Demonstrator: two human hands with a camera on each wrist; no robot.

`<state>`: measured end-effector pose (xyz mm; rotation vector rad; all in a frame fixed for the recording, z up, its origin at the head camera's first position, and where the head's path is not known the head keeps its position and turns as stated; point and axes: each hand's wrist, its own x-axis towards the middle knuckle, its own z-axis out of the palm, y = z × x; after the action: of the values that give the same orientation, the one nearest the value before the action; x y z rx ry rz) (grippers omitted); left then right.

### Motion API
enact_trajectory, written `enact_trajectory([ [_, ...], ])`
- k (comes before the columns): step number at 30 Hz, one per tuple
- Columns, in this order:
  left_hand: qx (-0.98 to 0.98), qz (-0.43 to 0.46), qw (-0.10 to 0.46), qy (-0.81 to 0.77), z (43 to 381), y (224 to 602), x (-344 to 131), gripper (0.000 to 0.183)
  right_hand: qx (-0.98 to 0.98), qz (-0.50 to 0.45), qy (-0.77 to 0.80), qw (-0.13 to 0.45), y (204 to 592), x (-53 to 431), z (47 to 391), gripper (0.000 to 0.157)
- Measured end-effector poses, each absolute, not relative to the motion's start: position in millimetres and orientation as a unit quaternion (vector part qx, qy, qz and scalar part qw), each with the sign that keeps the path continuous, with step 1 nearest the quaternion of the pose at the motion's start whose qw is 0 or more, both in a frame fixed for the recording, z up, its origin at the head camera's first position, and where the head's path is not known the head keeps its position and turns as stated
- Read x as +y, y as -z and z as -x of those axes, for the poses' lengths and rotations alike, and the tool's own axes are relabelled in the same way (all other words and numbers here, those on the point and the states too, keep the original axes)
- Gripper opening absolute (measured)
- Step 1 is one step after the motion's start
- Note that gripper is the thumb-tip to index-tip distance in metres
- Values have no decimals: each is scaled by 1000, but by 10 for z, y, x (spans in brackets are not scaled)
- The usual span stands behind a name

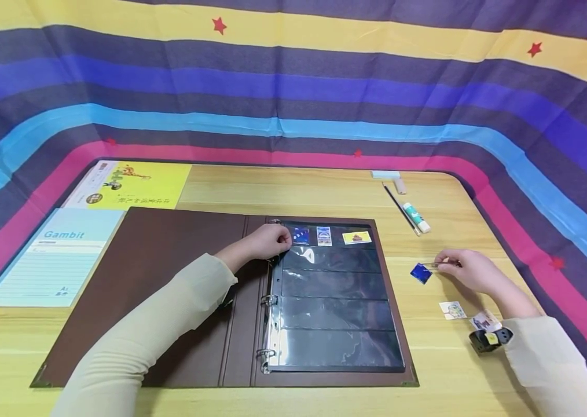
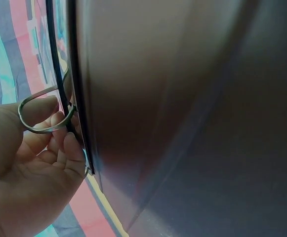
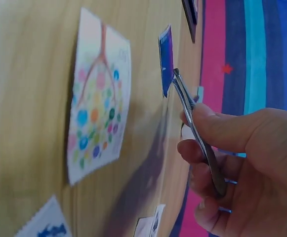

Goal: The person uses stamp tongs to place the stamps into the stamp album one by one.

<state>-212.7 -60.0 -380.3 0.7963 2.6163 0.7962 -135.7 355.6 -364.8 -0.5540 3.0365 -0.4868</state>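
Note:
A brown ring binder [image 1: 189, 272] lies spread out, a black pocket page [image 1: 332, 284] on its rings. In the page's top row sit a dark blue stamp [image 1: 301, 236], a white and blue stamp [image 1: 323, 236] and a yellow stamp [image 1: 357, 238]. My left hand [image 1: 270, 240] pinches the page's inner edge beside the top ring [image 2: 22, 111]. Right of the binder, my right hand [image 1: 468, 269] holds metal tweezers [image 3: 197, 129], whose tips grip the corner of a blue stamp [image 1: 421, 273] above the table. Nearer me lies a stamp with a colourful tree [image 3: 99, 103].
Another loose stamp [image 1: 485, 320] lies near the right wrist. At the back right are a glue stick [image 1: 417, 217], a pencil [image 1: 400, 207] and an eraser [image 1: 400, 185]. A pale blue notebook [image 1: 54, 255] and a yellow book [image 1: 153, 185] lie on the left.

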Motion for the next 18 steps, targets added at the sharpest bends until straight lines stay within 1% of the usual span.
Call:
enact_trajectory([
  [7,908,-277,145,-279,2124,3784,-596,10,976,164,142,-12,3652,3568,1268,5],
  [14,909,-272,147,-278,2123,3786,-606,12,980,155,123,11,3657,3598,1188,5],
  [18,910,-275,145,-274,2127,3788,-601,11,982,155,109,5,3668,3581,1191,4],
])
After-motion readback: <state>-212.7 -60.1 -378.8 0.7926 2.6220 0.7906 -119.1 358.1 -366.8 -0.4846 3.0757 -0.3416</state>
